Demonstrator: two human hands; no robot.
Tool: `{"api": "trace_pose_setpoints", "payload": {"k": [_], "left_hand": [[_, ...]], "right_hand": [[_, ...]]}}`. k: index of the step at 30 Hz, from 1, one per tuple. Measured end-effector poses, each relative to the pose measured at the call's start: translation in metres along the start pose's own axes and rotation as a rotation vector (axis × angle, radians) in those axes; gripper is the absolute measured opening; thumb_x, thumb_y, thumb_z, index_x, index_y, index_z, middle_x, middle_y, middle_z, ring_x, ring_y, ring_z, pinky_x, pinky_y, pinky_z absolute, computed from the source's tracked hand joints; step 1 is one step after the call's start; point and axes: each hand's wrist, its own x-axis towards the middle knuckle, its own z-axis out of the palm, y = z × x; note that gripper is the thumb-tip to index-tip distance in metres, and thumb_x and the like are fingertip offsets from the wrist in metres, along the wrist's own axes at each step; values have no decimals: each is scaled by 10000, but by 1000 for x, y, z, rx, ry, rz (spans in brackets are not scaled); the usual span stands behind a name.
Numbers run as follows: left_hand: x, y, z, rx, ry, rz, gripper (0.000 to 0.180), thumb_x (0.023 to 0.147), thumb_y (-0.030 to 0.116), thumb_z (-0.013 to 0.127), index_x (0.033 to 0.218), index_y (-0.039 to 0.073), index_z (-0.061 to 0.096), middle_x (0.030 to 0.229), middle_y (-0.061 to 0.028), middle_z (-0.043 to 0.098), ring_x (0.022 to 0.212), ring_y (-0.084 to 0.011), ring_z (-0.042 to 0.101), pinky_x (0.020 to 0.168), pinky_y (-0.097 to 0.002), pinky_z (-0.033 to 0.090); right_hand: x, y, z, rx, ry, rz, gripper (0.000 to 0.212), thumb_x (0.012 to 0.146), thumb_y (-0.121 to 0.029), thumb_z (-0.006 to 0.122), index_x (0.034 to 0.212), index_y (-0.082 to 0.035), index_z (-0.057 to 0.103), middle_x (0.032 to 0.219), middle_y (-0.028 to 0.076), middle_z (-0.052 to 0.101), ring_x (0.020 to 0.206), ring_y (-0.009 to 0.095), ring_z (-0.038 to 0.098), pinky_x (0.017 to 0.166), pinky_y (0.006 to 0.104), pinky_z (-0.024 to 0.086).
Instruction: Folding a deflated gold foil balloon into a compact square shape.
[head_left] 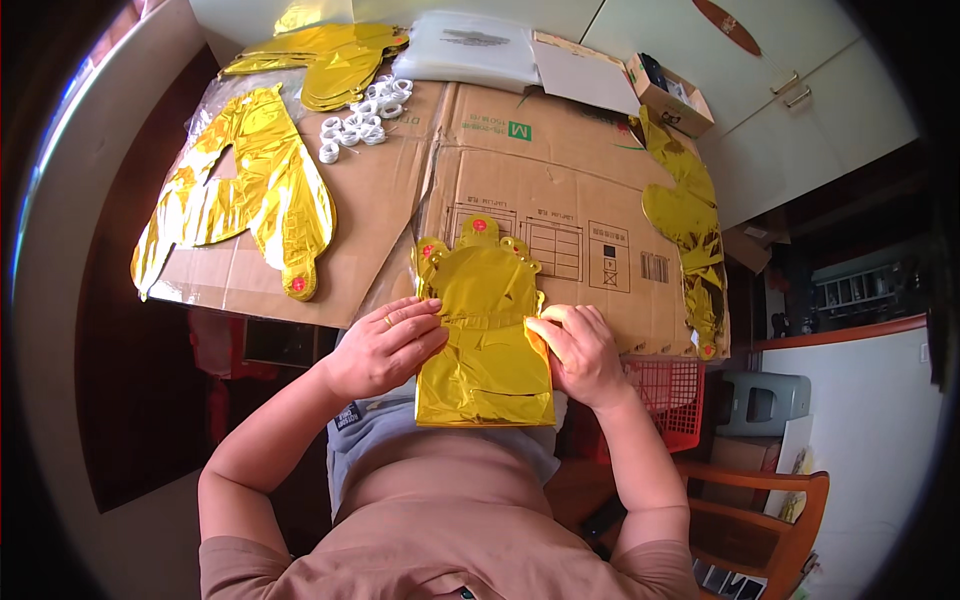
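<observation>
A flat, uninflated gold foil balloon (pixel 485 370) lies in front of me, folded over into a narrow bundle. Its lower end hangs past the cardboard's near edge, above my lap. Rounded tabs with red dots stick out at its far end. My left hand (pixel 390 347) grips the left edge, fingers pressed together. At the opposite edge, my right hand (pixel 580 352) pinches a bit of the foil between thumb and fingers. Left of the bundle rests a gold A-shaped foil balloon (pixel 318 200), also flat. A curvy gold foil balloon (pixel 680 205) lies along the right side.
Brown cardboard (pixel 590 165) covers the table. Toward the back are more gold foil balloons (pixel 340 65), several white ribbon coils (pixel 365 120), clear plastic bags (pixel 470 48) and a small box (pixel 690 110). A red basket (pixel 672 395) and a wooden chair (pixel 800 540) stand at right.
</observation>
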Motion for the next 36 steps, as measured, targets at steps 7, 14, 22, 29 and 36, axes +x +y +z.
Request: {"api": "trace_pose_setpoints", "payload": {"k": [7, 14, 22, 29, 36], "left_hand": [[5, 6, -5, -7, 29, -167, 326, 791, 75, 775, 1104, 56, 686, 1045, -55, 701, 963, -238, 653, 836, -385, 491], [13, -2, -14, -93, -14, -358, 314, 751, -36, 684, 1043, 78, 678, 870, -60, 688, 848, -251, 641, 857, -408, 458], [46, -5, -22, -316, -61, -826, 195, 882, 150, 687, 849, -39, 653, 577, -127, 603, 510, -216, 606, 552, -353, 471], [49, -8, -23, -364, -106, -892, 213, 905, 167, 663, 876, -44, 648, 603, -113, 622, 516, -150, 588, 536, -326, 465], [49, -8, -25, -400, -133, -927, 219, 909, 180, 666, 926, -38, 664, 629, -87, 636, 550, -108, 567, 548, -309, 464]], "right_hand": [[8, -2, 1, 89, 33, 93, 153, 800, -68, 709, 945, -64, 660, 919, 67, 622, 809, 258, 624, 747, 388, 487], [15, 5, -2, 421, -62, 369, 103, 833, -48, 706, 931, -40, 678, 888, 116, 635, 823, 308, 654, 762, 387, 528], [39, 27, -6, 625, -446, 933, 194, 839, -122, 754, 927, 44, 702, 806, 105, 696, 734, 138, 642, 697, 330, 520], [30, 21, -2, 671, -236, 880, 217, 841, -177, 777, 832, 25, 699, 697, 39, 658, 652, 80, 570, 610, 288, 485], [31, 19, -4, 598, -283, 863, 267, 853, -199, 762, 783, 44, 674, 639, 66, 614, 608, 102, 544, 584, 318, 472]]}}
